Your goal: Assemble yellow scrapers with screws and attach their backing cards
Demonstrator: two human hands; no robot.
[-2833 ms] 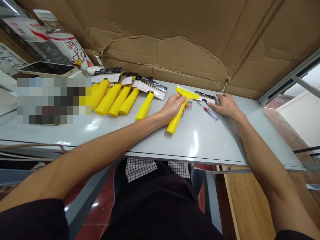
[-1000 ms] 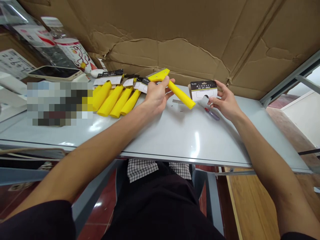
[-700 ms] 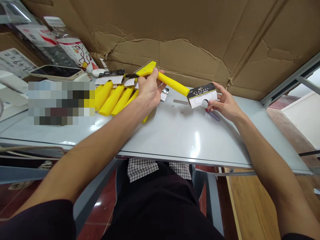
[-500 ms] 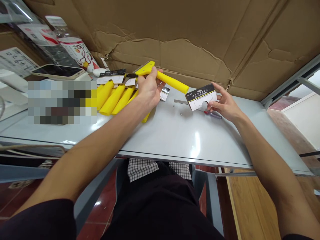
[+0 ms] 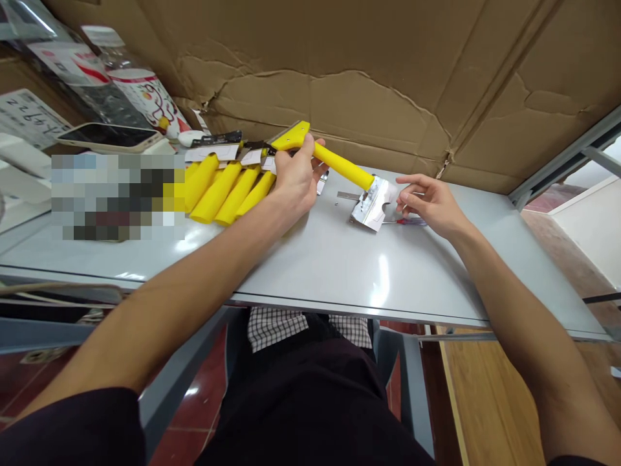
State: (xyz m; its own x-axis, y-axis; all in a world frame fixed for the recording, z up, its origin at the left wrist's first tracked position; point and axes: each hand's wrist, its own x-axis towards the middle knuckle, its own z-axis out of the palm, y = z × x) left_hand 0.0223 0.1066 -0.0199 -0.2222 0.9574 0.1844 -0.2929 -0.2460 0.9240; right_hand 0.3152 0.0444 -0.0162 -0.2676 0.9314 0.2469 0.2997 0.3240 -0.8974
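Note:
My left hand (image 5: 298,171) is closed round a yellow scraper (image 5: 342,165) near its head, with the handle slanting down to the right. At the handle's end a printed card sleeve (image 5: 372,206) stands tilted, its glossy face catching the light. Whether the handle touches or enters it, I cannot tell. Just right of the card, my right hand (image 5: 427,204) has its fingers loosely bent and apart, holding nothing. Beneath my right hand lies a screwdriver (image 5: 410,221), partly hidden. Several more yellow scrapers (image 5: 237,194) with card sleeves lie in a row beside my left forearm.
A cardboard wall (image 5: 339,39) rises behind the grey-white table (image 5: 310,272). On the left are a drink bottle (image 5: 140,84), a phone (image 5: 111,136) and a blurred-out patch. A thin metal strip (image 5: 348,195) and a tiny screw lie mid-table. A metal frame stands at right.
The card sleeve has left my right hand's fingers and turned, moving slightly left and down against the scraper handle's end. My left hand and the scraper have shifted slightly right.

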